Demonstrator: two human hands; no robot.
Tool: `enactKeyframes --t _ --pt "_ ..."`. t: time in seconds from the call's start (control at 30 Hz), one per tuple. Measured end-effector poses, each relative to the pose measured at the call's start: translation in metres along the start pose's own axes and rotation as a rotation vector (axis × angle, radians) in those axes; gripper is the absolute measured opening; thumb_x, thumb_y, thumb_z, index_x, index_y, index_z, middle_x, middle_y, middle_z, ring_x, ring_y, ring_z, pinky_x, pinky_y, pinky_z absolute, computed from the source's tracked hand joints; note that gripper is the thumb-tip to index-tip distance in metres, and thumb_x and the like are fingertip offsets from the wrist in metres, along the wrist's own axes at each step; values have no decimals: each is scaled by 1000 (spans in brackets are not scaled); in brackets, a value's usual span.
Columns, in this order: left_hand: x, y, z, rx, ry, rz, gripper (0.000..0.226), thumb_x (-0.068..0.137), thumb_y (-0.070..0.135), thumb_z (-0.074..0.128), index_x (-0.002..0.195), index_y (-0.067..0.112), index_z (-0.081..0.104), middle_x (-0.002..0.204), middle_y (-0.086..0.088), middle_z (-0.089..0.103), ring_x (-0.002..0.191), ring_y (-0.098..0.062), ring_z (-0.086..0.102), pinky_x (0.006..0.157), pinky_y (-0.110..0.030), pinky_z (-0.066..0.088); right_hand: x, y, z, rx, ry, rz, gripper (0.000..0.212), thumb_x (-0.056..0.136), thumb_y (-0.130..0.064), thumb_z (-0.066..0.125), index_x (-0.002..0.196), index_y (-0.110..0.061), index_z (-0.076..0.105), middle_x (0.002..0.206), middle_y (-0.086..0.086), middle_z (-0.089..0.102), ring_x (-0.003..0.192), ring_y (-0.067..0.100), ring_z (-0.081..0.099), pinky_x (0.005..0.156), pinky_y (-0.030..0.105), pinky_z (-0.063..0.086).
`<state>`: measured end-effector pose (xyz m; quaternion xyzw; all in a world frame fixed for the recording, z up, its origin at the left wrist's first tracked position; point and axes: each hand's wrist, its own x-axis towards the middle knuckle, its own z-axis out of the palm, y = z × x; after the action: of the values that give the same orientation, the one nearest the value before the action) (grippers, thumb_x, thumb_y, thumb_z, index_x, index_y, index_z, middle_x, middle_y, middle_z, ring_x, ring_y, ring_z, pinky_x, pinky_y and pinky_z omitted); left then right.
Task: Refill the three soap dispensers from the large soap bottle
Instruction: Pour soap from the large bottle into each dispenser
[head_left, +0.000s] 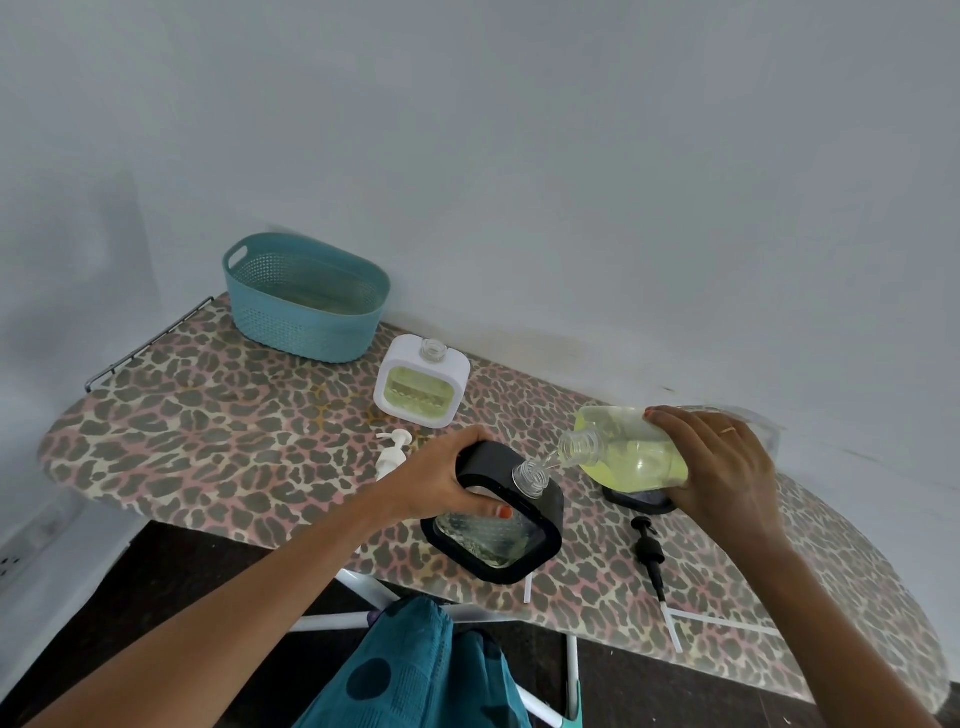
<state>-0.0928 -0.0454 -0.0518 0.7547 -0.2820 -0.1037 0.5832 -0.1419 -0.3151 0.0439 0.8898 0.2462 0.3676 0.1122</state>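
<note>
Here the left hand grips a square black-framed dispenser while the right hand grips the tilted clear soap bottle.

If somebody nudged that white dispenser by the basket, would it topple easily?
Probably not: the white dispenser looks squat and broad-based, and it seems full of soap, so it likely feels weighty and would slide on the board. Its neck is uncapped, though, so a hard tip would likely spill.

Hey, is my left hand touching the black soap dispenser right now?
Touching. The head view shows the left hand gripping the black dispenser, fingers over its top edge, thumb on its front.
</note>
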Motion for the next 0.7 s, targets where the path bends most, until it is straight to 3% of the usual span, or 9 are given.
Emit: enactKeyframes --t 0.2,0.57,0.7 --pt "1 0 1 -13 0 10 46 62 21 83 92 30 50 85 9 58 76 -2 57 72 -18 48 1 1 -1 -23 -21 16 60 41 -1 90 96 -3 68 93 9 72 73 28 68 64 34 49" --pt "1 1 2 -31 1 8 45 62 19 83 90 30 50 82 12 58 73 2 56 69 -14 46 0 2 -4 -10 -23 9 69 40 1 88 102 -6 60 94 11 71 71 30 67 66 37 51" --pt "0 1 2 -27 1 12 45 62 19 83 90 31 49 82 13 58 73 4 56 69 -12 45 0 2 -5 -24 -35 21 62 39 2 88 97 -2 67 94 11 71 72 30 67 65 38 51"
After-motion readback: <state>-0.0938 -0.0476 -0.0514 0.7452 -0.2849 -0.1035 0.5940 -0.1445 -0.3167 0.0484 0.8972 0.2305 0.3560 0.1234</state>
